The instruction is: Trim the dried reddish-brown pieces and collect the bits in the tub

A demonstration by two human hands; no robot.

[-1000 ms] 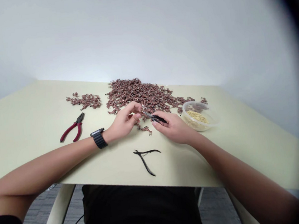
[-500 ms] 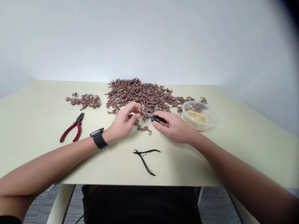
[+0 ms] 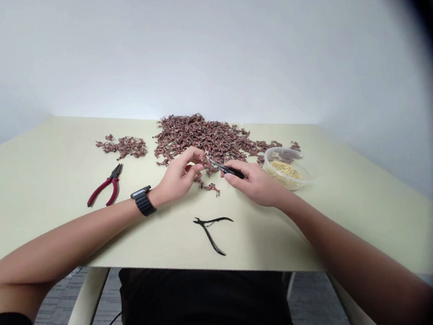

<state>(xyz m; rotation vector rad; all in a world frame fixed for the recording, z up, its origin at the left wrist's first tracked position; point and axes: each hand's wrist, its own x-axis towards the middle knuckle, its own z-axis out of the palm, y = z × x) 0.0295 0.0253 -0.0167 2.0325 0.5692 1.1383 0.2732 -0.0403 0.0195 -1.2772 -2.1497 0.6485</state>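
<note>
My right hand (image 3: 255, 181) is wrapped round black-handled pliers (image 3: 233, 171), whose metal jaws point left to the fingertips of my left hand (image 3: 182, 175). The thumb and fingers of that left hand are curled in, with something tiny at the fingertips that is too small to make out. Behind both hands spreads a big heap of small reddish-brown pieces (image 3: 201, 133), with dark and shiny bits among them. Just below the left fingers lie a few loose brown pieces (image 3: 212, 188). Nearer to me rests a black cuticle nipper (image 3: 209, 228), its handles spread.
Red-handled pliers (image 3: 105, 186) lie at the left, below a smaller pile of brown pieces (image 3: 131, 146). To the right of my right hand stands a clear round tub (image 3: 281, 180) with small gold-coloured pieces (image 3: 285, 169) inside. A pale wall rises behind the table (image 3: 42, 177).
My right hand and its pliers have shifted very slightly to the right. My left hand stays in nearly the same place.
</note>
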